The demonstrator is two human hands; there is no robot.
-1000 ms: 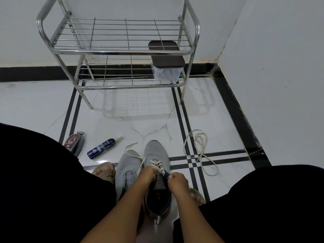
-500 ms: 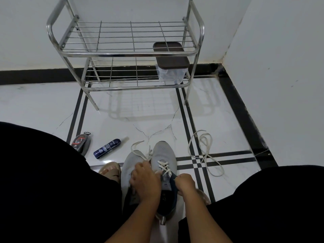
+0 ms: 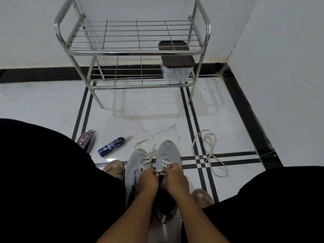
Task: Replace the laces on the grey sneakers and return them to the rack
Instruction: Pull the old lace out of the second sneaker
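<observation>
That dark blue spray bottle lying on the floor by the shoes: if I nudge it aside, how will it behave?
The spray bottle lies on its side and looks round, so it would probably roll rather than slide. The glossy floor tiles likely give little grip, so a light push may send it far. It looks small and slim, so probably light, though how full it is cannot be seen.

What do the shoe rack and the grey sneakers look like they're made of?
The rack looks like polished metal, maybe steel or chrome-plated: shiny tubes, thin wire shelves, bright reflections. The grey sneakers seem to have knitted or mesh fabric uppers: matte, with a fine weave over the toes. The lace that the left hand and right hand are working looks like flat woven cloth.
</observation>
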